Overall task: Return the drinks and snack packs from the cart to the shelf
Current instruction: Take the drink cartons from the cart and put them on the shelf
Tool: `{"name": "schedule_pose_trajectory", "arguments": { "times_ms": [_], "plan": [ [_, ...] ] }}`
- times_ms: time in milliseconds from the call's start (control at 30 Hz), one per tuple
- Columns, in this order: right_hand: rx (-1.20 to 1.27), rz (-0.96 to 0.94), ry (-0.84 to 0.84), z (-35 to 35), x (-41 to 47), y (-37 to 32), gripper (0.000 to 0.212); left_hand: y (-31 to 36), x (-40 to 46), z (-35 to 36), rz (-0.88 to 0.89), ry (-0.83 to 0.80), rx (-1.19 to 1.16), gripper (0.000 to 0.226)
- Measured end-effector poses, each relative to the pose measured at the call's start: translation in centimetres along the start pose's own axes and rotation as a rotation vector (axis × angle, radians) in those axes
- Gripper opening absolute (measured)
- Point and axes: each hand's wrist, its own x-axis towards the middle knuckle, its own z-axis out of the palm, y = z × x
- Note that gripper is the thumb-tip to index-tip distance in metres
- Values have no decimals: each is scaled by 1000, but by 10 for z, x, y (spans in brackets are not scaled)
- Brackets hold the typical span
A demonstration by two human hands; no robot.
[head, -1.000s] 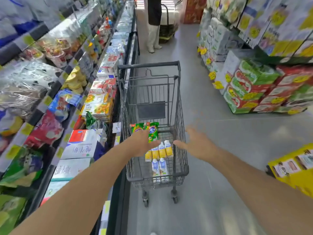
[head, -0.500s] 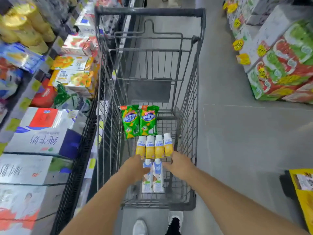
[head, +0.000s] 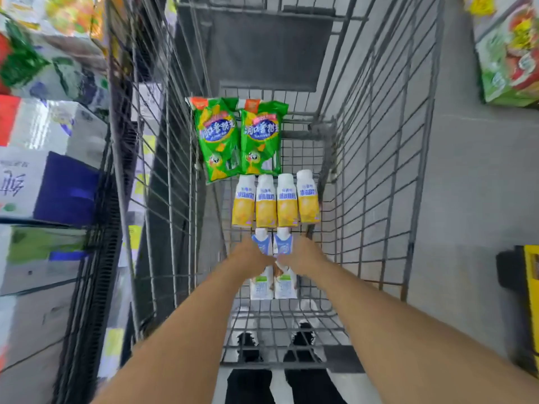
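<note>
I look straight down into a grey wire cart (head: 376,158). On its floor lie two green snack packs (head: 237,138), a row of several yellow-and-white drink bottles (head: 275,201), and two blue-and-white drink bottles (head: 274,282) nearest me. My left hand (head: 250,259) grips the left blue-and-white bottle around its middle. My right hand (head: 302,258) grips the right one the same way. The hands cover the bottles' middles; caps and bases show.
The shelf (head: 96,258) runs along the cart's left side, stacked with boxed goods (head: 43,185). Stacked green-and-red packs (head: 510,53) stand at the upper right on the grey floor, and a yellow box (head: 529,301) sits at the right edge. My feet show under the cart.
My view has dropped closer into the cart. Both hands have gone from reaching over the cart to closing around the two blue-and-white bottles.
</note>
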Motion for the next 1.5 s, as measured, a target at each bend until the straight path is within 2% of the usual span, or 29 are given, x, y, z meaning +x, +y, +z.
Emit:
{"name": "schedule_pose_trajectory", "arguments": {
  "times_ms": [100, 200, 300, 333, 433, 600, 667, 733, 833, 900, 967, 1067, 1133, 1233, 1367, 1500],
  "plan": [
    [65, 44, -1, 7, 6, 2, 28, -8, 17, 10, -9, 6, -122, 33],
    [155, 108, 3, 16, 12, 5, 31, -5, 12, 5, -40, -1, -221, 14],
    [202, 138, 49, 19, 15, 9, 49, -10, 18, 7, -119, 30, -276, 31],
    [194, 147, 49, 19, 16, 12, 48, -11, 18, 6, -125, 34, -263, 29],
    [139, 148, 3, 15, 12, 14, 24, -12, 15, 7, -130, 16, -131, 34],
    [157, 158, 34, 18, 10, 17, 25, -7, 15, 9, -106, 34, -112, 11],
    [135, 162, 35, 19, 8, 13, 16, -4, 14, 11, -112, 27, -161, 28],
    [135, 144, 47, 20, 8, 10, 20, -2, 12, 14, -108, 8, -153, 49],
    [107, 103, 32, 24, 13, 11, 35, -3, 22, 19, -98, 25, -90, 58],
    [27, 83, 16, 25, 13, 12, 21, -3, 28, 20, -106, 51, -39, 62],
    [-15, 92, -15, 19, 14, 10, 20, -4, 35, 23, -81, 74, 50, 70],
    [-77, 180, -87, 5, 23, 10, 43, -4, 41, 24, -57, 98, 114, 80],
    [-75, 249, -102, -5, 29, 14, 42, -4, 43, 21, -63, 96, 99, 75],
    [-85, 272, -18, -12, 32, 20, 35, -2, 43, 17, -94, 112, 46, 70],
    [-9, 243, 51, -9, 35, 25, 54, -1, 41, 20, -126, 45, 55, 77],
    [38, 250, 15, -4, 38, 23, 65, -3, 41, 10, -118, 27, 56, 29]
  ]
}}
